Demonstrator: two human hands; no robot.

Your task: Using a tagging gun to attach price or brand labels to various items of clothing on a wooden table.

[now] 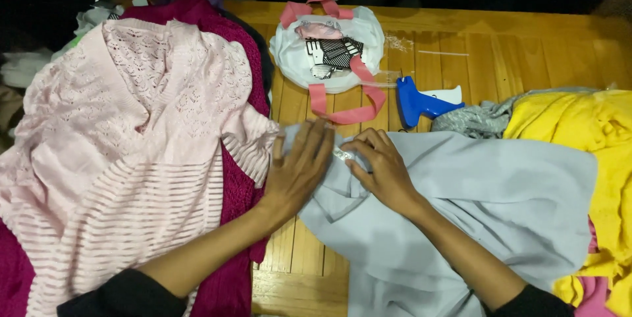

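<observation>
Grey cloth lay lower right of centre on the tabletop. The left hand pressed it flat, open; the right hand pinched a small tag (partly hidden). Loose folds could likely slip and shift the tag.

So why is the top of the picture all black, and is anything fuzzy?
In the head view, light falls on the wooden table and clothes, while the far edge behind fades into darkness. The left hand and right hand on the grey garment look slightly soft, and the pink knit top is bright, a little washed out.
</observation>
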